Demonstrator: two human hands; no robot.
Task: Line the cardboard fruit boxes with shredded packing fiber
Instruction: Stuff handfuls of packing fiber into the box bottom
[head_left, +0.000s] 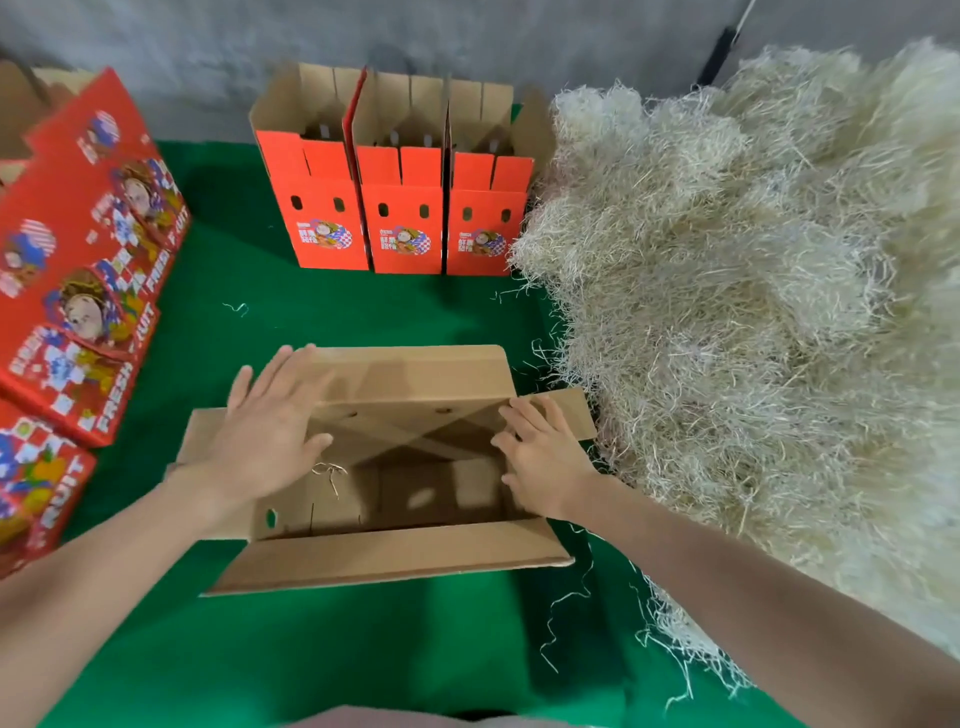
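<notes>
An open cardboard fruit box (395, 556) stands in front of me on the green table cover, its four flaps spread outward. A few fiber strands (328, 474) lie inside it near the left wall. My left hand (270, 426) lies flat with spread fingers on the left flap and rim. My right hand (545, 462) rests over the right rim, its fingers straight on the right flap. A large pile of pale shredded packing fiber (737, 291) fills the right side of the table.
Three upright open red boxes (402, 228) stand in a row at the back. Closed red fruit boxes (78, 280) are stacked along the left. The green cover (332, 649) carries loose strands (566, 608) near the pile. A grey wall is behind.
</notes>
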